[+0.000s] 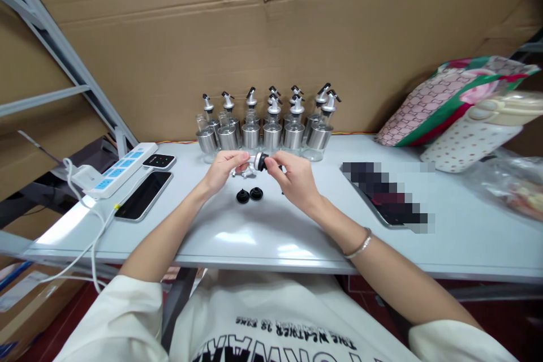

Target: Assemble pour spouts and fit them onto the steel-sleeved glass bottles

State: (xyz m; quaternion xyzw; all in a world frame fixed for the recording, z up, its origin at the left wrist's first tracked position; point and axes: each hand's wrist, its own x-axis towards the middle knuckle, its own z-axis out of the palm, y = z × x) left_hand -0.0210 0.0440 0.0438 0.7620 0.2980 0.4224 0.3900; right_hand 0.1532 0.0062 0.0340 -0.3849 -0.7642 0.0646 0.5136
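Over the middle of the table, my left hand (226,169) is closed on the silver end of a pourer cap (258,162). My right hand (297,178) pinches the black part at its other end. Two round black stoppers (249,195) lie on the table just below the hands. Small silver-white pieces (243,172) are partly hidden behind my left fingers. Several glass bottles with steel bands (271,136) stand in rows behind the hands; many carry silver pourers with black levers, while some at the front left have bare necks.
At the left of the white table (263,243) lie a power strip (123,172), a phone (144,197), a small black device (159,161) and white cables. On the right are a pixelated dark device (386,195), a spotted bottle (470,138), a patterned bag (428,107) and clear plastic.
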